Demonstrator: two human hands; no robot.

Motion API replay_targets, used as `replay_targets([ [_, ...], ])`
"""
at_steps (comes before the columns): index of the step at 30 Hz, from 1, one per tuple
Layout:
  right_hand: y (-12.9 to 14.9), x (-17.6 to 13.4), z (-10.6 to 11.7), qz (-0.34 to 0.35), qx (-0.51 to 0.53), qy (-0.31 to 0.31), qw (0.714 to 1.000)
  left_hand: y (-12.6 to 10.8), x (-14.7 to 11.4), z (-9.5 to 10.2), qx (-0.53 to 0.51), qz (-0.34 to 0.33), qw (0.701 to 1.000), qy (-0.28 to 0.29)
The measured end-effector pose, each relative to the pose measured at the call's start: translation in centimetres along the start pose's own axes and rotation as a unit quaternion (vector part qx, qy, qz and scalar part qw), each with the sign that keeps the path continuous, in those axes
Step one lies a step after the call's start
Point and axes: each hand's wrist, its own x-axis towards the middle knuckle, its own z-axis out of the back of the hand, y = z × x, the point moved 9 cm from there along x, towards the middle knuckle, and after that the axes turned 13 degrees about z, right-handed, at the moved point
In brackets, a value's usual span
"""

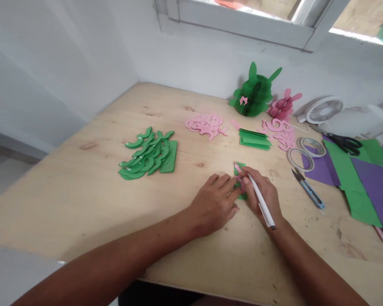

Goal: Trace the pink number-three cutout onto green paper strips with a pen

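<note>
My left hand lies flat on the table with its fingers spread, the fingertips pressing on a small pink paper cutout. Beneath that cutout is a green paper piece, partly hidden by both hands. In my right hand is a white pen, its tip down at the pink cutout and its dark end pointing back toward me. Where the tip meets the paper, my fingers cover the view. A folded green paper strip lies just beyond the hands.
Green curved cutouts are piled at left. Pink cutouts lie further back. Behind stand a green paper figure, a pink one and a small fan. At right are tape rolls, thread snips, scissors and purple sheets.
</note>
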Motion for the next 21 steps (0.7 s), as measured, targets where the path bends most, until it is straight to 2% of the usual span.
replay_targets([
  [21, -0.17, -0.17, -0.46, 0.023, -0.021, -0.008, 0.999, 0.53, 0.66, 0.76, -0.053, 0.033, 0.997, -0.049],
])
